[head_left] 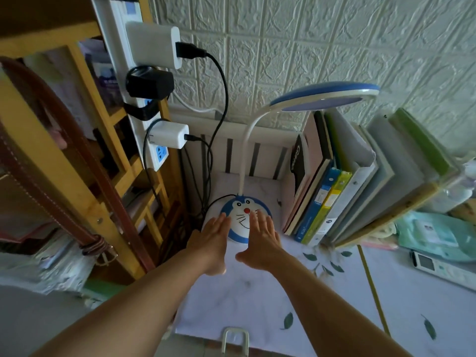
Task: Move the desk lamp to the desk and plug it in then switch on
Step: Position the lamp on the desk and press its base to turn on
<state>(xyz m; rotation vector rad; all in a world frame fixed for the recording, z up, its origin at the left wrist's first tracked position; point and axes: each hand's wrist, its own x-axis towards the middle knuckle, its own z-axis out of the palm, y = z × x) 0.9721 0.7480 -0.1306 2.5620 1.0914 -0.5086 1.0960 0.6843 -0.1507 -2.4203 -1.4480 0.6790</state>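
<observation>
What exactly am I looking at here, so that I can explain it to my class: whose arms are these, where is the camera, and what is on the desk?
There is no machine: a person wears one wide-angle camera on the head, looking forward and down, so both bare arms reach in from the bottom edge. The left hand and right hand lie flat and open against the round cartoon-cat base of a desk lamp. Neither hand grips anything. The lamp stands on the desk, whose white cover has a leaf print; its white neck curves up to a blue-and-white head. Right of it, folders and books lean in a row, with a remote control further right. On the left a power strip runs up a wooden shelf, with several chargers plugged in. I cannot tell whether the lamp is lit.
</observation>
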